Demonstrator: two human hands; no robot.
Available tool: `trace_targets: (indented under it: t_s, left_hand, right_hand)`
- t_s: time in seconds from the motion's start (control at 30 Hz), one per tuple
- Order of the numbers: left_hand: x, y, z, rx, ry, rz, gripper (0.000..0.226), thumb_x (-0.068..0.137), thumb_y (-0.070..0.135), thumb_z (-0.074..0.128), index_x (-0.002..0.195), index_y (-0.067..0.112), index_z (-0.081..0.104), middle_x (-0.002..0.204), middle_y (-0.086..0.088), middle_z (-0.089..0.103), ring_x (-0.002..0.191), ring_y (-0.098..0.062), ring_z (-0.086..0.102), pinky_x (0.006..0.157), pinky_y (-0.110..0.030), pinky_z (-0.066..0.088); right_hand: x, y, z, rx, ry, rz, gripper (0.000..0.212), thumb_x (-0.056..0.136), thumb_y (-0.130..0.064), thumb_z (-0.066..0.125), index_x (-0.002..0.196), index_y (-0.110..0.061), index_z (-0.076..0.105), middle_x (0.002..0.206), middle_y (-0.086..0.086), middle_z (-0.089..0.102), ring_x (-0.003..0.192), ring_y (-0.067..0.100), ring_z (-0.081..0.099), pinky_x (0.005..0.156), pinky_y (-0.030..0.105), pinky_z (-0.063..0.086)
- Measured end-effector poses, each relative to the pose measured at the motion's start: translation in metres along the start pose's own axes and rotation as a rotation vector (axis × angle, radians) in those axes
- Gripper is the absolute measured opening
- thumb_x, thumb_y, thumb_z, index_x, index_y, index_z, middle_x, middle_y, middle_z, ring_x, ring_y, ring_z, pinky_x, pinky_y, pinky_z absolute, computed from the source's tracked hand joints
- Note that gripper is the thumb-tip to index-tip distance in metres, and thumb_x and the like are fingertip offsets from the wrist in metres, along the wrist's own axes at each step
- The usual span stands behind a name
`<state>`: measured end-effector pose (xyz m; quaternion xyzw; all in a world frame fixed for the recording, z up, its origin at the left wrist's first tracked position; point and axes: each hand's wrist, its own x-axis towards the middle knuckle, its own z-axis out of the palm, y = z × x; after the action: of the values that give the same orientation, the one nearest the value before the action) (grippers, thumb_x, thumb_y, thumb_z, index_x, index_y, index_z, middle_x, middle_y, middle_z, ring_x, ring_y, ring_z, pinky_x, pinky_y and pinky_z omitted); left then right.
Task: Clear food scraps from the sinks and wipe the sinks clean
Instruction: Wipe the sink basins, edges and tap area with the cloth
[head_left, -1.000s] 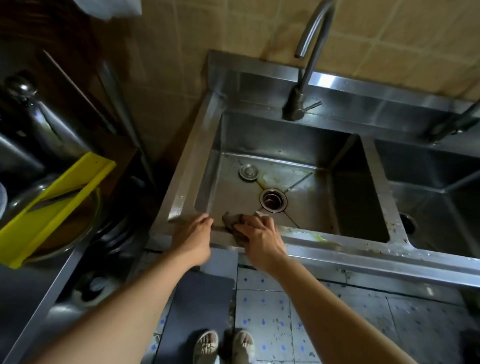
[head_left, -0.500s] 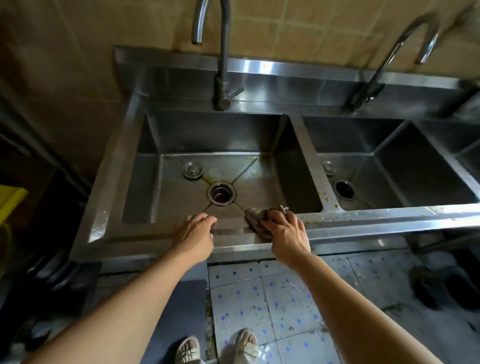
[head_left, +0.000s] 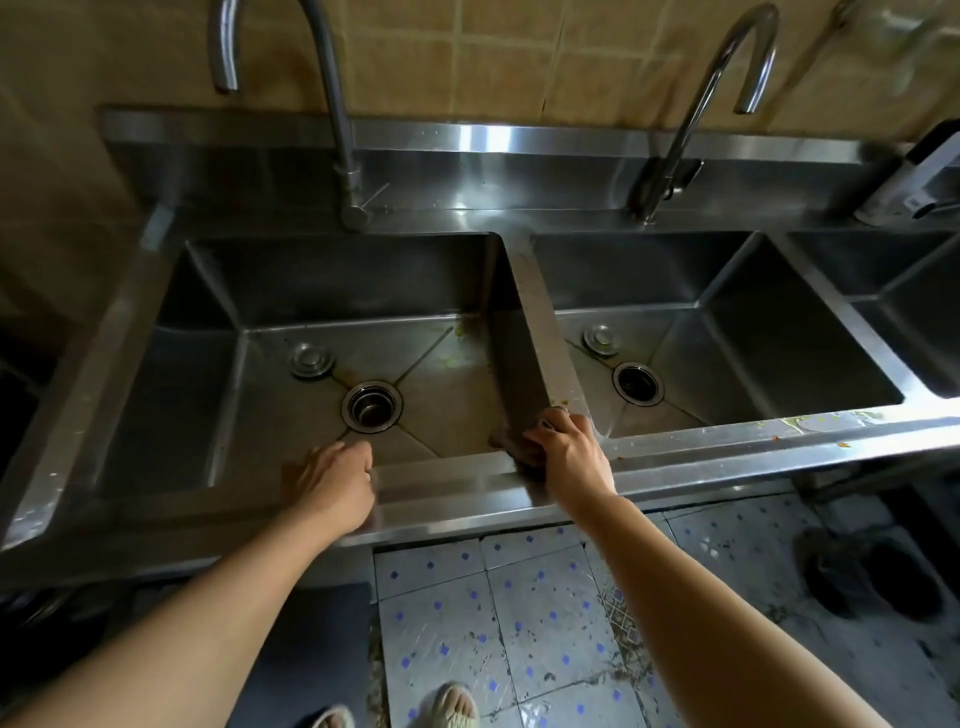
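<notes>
Right hand (head_left: 569, 454) (gripping) on cloth (head_left: 514, 451)

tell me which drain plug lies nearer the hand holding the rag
The plug in the middle basin, just past the divider from the right hand gripping the rag. The left basin's plug lies farther off, beyond its drain.

3 sink basins: left (head_left: 171, 395), middle (head_left: 769, 338), a far-right one (head_left: 914, 312) cut off. 2 taps (head_left: 332, 114) (head_left: 696, 114), 2 drains (head_left: 372, 407) (head_left: 638, 383), 2 plugs (head_left: 311, 359) (head_left: 601, 339), 2 hands (head_left: 332, 483) (head_left: 569, 452), 1 cloth (head_left: 511, 452).
</notes>
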<state>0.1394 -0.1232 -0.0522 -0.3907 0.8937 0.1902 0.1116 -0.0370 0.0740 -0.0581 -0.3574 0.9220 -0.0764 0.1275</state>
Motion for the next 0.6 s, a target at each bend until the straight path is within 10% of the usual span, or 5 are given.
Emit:
trace_targets:
  t_s: [0.4, 0.6]
  left_hand:
    - [0.014, 0.047, 0.009, 0.069, -0.024, 0.101, 0.027, 0.093, 0.021, 0.047, 0.119, 0.025, 0.055, 0.125, 0.002, 0.055, 0.116, -0.020, 0.049, 0.095, -0.034, 0.040]
    - [0.009, 0.081, 0.013, 0.037, -0.079, 0.086, 0.020, 0.089, 0.009, 0.046, 0.090, 0.023, 0.060, 0.100, 0.000, 0.060, 0.089, -0.020, 0.055, 0.076, -0.032, 0.048]
  right_hand:
    - [0.030, 0.017, -0.033, 0.231, 0.403, 0.105, 0.029, 0.089, -0.010, 0.054, 0.116, -0.017, 0.063, 0.122, 0.004, 0.053, 0.109, 0.029, 0.046, 0.066, 0.039, 0.051]
    - [-0.011, 0.084, -0.031, 0.137, 0.352, 0.371, 0.025, 0.091, -0.020, 0.056, 0.114, -0.018, 0.065, 0.122, 0.004, 0.056, 0.117, 0.026, 0.039, 0.096, 0.036, 0.038]
